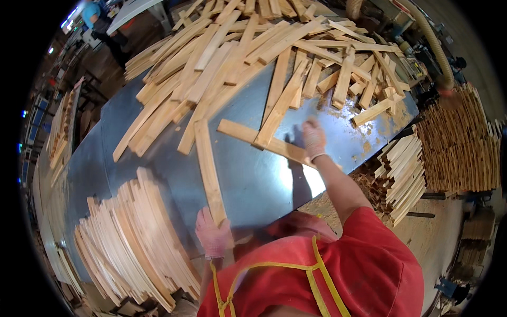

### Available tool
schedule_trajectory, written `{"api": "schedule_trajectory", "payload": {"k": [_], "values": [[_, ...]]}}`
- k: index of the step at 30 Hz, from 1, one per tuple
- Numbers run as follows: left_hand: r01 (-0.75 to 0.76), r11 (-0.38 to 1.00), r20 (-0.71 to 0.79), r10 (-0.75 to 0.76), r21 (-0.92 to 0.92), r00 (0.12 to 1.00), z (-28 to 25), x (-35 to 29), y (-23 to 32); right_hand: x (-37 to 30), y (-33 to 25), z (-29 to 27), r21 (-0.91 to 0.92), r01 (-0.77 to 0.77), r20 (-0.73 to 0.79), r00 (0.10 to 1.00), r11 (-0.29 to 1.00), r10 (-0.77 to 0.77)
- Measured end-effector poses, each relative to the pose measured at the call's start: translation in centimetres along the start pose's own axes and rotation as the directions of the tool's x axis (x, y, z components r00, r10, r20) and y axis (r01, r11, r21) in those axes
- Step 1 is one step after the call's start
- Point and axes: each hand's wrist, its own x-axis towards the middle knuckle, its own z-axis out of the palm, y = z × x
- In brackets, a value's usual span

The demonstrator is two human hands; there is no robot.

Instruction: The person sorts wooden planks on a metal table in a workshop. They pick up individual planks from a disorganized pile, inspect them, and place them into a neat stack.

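Overhead, two gloved hands are seen sorting wooden slats on a metal-topped workbench (pixel 253 179).

A long slat (pixel 209 171) is gripped at its near end by the closed left hand (pixel 212 236). Further out, the right hand (pixel 313 138) is pressed on the end of a second slat (pixel 261 140), fingers curled over it. Beyond both hands a loose heap of slats (pixel 253 50) is spread. A neat stack of slats (pixel 132 243) is piled just left of the left hand; stacked bundles (pixel 406 174) stand right of the right arm.
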Motion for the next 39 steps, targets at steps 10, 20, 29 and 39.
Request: {"api": "schedule_trajectory", "payload": {"k": [10, 20, 29, 39], "values": [[-0.439, 0.892, 0.047, 0.436, 0.108, 0.899, 4.1, 13.5, 16.0, 20.2, 4.5, -12.5, -0.327, -0.090, -0.327, 0.945, 0.941, -0.023], [0.324, 0.663, 0.671, 0.369, -0.675, 0.643, 4.0, 23.2, 24.2, 24.1, -0.8, -8.5, -0.035, -0.231, 0.054, 0.971, 0.972, 0.233], [0.501, 0.243, 0.555, 0.284, -0.831, 0.782, -1.9, 12.5, 17.8, -8.2, -4.5, -4.6, 0.403, -0.670, 0.817, 0.571, 0.624, 0.085], [-0.357, 0.921, 0.464, 0.387, -0.155, 0.797, -0.6, 2.5, 12.8, -17.3, 2.0, 1.8, 0.068, -0.767, 0.810, 0.416, 0.638, 0.413]]}}
